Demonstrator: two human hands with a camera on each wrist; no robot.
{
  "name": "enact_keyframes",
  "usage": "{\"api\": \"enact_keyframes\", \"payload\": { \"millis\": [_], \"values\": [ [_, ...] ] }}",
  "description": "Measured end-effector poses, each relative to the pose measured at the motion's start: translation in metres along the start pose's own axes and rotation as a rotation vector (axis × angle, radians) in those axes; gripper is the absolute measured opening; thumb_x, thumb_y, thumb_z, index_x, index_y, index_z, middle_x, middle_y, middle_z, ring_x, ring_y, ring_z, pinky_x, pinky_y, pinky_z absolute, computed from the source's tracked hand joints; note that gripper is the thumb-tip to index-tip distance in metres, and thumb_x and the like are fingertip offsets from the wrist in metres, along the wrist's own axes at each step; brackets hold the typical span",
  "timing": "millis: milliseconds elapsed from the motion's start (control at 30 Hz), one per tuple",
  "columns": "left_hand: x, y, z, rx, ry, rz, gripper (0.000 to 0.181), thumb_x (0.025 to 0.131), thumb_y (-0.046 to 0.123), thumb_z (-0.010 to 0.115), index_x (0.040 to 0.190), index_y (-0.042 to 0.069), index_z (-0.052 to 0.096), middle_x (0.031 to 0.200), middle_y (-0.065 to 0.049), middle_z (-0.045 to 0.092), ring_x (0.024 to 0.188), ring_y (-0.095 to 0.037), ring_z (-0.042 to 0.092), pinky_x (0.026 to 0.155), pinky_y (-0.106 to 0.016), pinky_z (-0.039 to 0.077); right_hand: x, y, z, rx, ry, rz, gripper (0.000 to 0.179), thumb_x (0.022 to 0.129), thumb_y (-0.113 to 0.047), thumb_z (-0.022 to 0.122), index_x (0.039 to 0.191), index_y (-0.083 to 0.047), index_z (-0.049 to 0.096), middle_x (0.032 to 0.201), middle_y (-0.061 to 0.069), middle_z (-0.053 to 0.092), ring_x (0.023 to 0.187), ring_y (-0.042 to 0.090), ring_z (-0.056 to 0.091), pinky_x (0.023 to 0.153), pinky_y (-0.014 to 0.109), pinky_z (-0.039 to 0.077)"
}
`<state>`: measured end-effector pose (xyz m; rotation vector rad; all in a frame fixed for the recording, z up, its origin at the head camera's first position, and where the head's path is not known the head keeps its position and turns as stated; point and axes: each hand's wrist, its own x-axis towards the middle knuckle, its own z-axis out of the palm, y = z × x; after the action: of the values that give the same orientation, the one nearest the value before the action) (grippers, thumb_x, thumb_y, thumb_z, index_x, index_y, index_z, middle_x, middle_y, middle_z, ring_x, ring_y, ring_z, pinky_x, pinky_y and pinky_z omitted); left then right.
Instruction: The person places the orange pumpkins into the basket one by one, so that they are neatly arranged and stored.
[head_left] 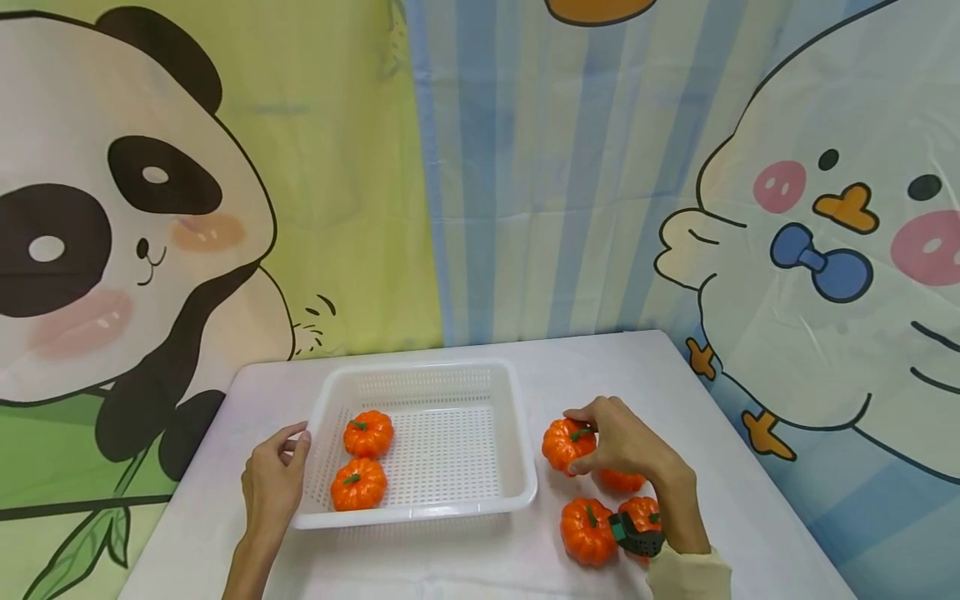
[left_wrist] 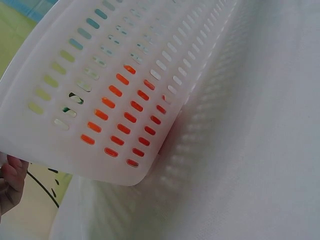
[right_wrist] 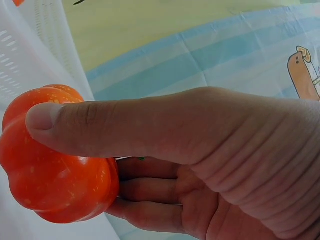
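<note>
My right hand (head_left: 626,437) grips a small orange toy pumpkin (head_left: 564,447) with a green stem, to the right of the white plastic basket (head_left: 420,512). The right wrist view shows the thumb (right_wrist: 47,117) pressed along the side of this pumpkin (right_wrist: 60,175), with fingers behind it. Two more pumpkins, one (head_left: 368,434) behind the other (head_left: 358,485), sit inside the basket at its left. At the basket's left rim, my left hand (head_left: 273,479) has its fingers loosely bent. Its fingertips (left_wrist: 12,175) show beside the basket's end (left_wrist: 100,165) in the left wrist view.
Near my right wrist lie several other pumpkins: one in front (head_left: 588,532), one (head_left: 621,481) partly under the hand, and another (head_left: 641,515) behind the black wrist camera (head_left: 637,537). A white cloth covers the table (head_left: 420,575). Printed curtains (head_left: 517,167) hang behind it.
</note>
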<state>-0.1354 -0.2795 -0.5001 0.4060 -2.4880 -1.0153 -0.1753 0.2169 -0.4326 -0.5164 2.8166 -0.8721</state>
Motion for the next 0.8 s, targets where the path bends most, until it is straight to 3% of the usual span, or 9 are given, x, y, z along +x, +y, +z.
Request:
{"api": "enact_keyframes", "payload": {
  "millis": [400,800],
  "values": [
    [0.001,0.001,0.001,-0.017,-0.024,-0.015,0.038,0.11,0.02,0.062,0.138,-0.004,0.07,0.102,-0.029,0.078,0.067,-0.023,0.06,0.058,-0.028,0.045,-0.002,-0.01,-0.007,0.012,-0.004,-0.023,0.074,0.071,-0.02,0.104,0.136,-0.001,0.075,0.121,0.005,0.081,0.105,0.017,0.067,0.1,0.048,0.062],
    [0.0,0.0,0.0,-0.006,-0.004,-0.006,0.036,0.11,0.019,0.065,0.138,-0.003,0.072,0.102,-0.028,0.078,0.069,-0.025,0.061,0.06,-0.027,0.045,-0.001,-0.018,-0.013,-0.006,-0.011,-0.07,0.075,0.071,-0.023,0.105,0.136,0.0,0.075,0.117,0.003,0.082,0.1,0.013,0.068,0.097,0.045,0.062]
  ]
}}
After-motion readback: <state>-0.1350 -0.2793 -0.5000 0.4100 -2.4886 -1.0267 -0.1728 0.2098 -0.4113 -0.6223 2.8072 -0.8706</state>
